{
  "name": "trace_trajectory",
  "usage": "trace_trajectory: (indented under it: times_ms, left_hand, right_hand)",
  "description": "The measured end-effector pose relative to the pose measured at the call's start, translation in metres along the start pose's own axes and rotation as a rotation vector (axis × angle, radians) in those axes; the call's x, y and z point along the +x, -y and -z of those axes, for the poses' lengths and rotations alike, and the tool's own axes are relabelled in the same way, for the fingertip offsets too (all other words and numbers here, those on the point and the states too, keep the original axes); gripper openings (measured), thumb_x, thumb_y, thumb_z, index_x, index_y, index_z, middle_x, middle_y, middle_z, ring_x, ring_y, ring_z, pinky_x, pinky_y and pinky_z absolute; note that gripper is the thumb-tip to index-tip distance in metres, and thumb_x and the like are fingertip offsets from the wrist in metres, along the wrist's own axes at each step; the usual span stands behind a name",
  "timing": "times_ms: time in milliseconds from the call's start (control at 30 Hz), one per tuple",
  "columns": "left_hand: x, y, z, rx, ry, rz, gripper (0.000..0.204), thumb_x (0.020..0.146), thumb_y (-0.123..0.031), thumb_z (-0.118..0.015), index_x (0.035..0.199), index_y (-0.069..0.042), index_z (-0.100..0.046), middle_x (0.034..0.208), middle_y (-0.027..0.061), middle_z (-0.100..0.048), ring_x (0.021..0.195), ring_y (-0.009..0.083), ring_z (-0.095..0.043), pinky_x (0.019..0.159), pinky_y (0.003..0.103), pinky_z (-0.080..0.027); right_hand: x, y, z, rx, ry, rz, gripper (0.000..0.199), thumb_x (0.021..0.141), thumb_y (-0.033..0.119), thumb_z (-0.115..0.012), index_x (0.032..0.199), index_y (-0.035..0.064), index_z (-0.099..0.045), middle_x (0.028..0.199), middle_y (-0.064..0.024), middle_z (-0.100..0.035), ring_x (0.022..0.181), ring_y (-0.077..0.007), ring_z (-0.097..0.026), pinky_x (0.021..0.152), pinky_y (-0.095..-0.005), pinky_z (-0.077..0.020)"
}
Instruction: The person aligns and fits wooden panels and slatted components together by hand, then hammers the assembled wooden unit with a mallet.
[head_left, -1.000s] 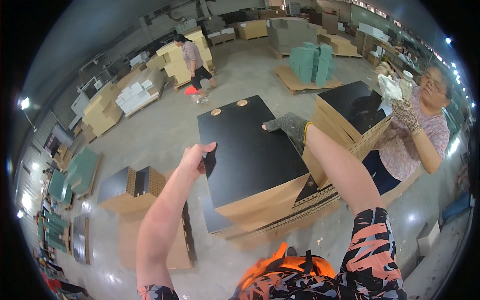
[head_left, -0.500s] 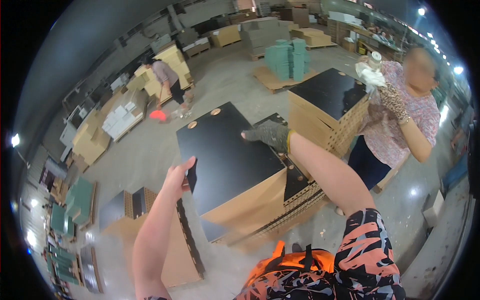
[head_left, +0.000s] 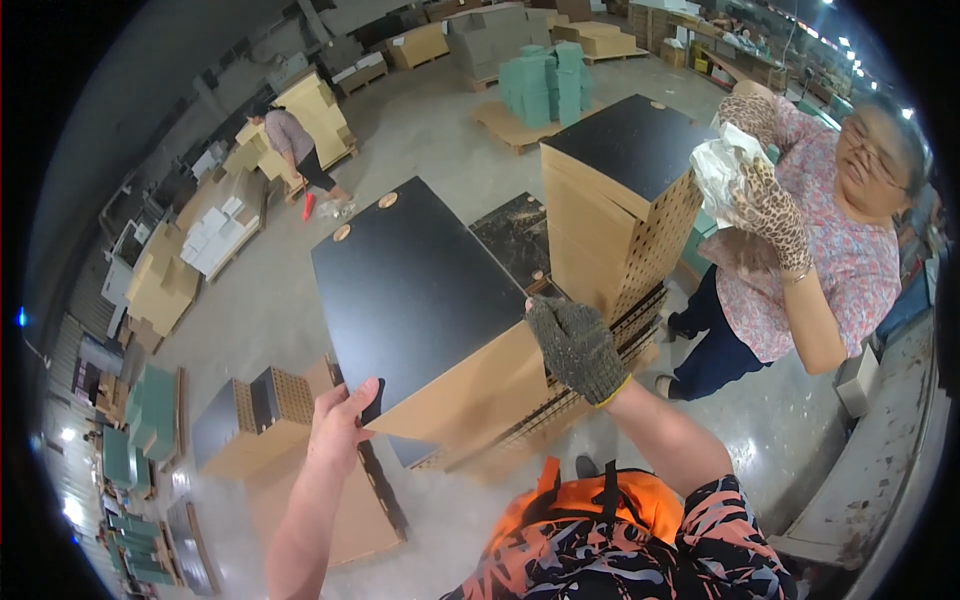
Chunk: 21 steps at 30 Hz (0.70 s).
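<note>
Black-topped panel, a flat board with a pale wood-coloured edge, sits held up in front of me over a polished grey concrete floor. I see a big warehouse hall around it, with bright lamps along the upper right and pallets loaded with tan and green stacks far behind the panel. Its long axis runs from the corner nearest me, at the lower left, away toward the far end where two round tan discs lie on the black face. The face is tilted, the near long edge turned toward me.

My left hand, bare, pinches the panel's near corner, thumb on the black top and fingers curled under. My right hand, in a grey knit glove, presses closed against the panel's right edge.

Below the panel lies a low stack of perforated boards. Right of the panel stands a taller stack of boards, also black on top. Beyond that stack a co-worker in a floral shirt holds a white cloth in patterned gloves. Far behind the panel, another person bends near a pallet.
</note>
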<state>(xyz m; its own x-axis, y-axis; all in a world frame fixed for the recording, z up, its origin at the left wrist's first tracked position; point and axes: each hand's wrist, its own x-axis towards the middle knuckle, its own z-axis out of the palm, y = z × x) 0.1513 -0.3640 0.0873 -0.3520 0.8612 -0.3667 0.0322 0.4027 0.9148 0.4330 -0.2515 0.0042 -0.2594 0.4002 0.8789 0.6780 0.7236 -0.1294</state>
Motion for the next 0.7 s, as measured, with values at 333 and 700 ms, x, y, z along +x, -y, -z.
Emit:
trace_trajectory:
  times_ms: [333, 700]
  left_hand:
    - [-0.006, -0.012, -0.020, -0.032, -0.054, -0.008, 0.052, 0.086, -0.033, -0.068, 0.118, 0.007, -0.055, 0.110, 0.0127, -0.062, 0.099, 0.0209, -0.062, 0.086, 0.040, -0.052]
    - [-0.009, -0.008, -0.014, -0.071, -0.072, 0.020, 0.051, 0.085, -0.031, -0.070, 0.117, 0.006, -0.057, 0.108, 0.0117, -0.062, 0.098, 0.0196, -0.062, 0.082, 0.035, -0.054]
  right_hand:
    - [0.010, -0.022, 0.010, 0.337, 0.167, -0.097, 0.016, 0.094, 0.017, -0.052, 0.091, 0.0031, -0.058, 0.075, -0.0149, -0.062, 0.070, -0.0334, -0.060, 0.057, -0.0430, -0.0463]
    - [-0.041, -0.008, -0.002, 1.268, 0.075, -1.030, 0.025, 0.096, 0.022, -0.058, 0.107, 0.0006, -0.065, 0.095, 0.0008, -0.064, 0.088, -0.0063, -0.055, 0.079, -0.0246, -0.0470]
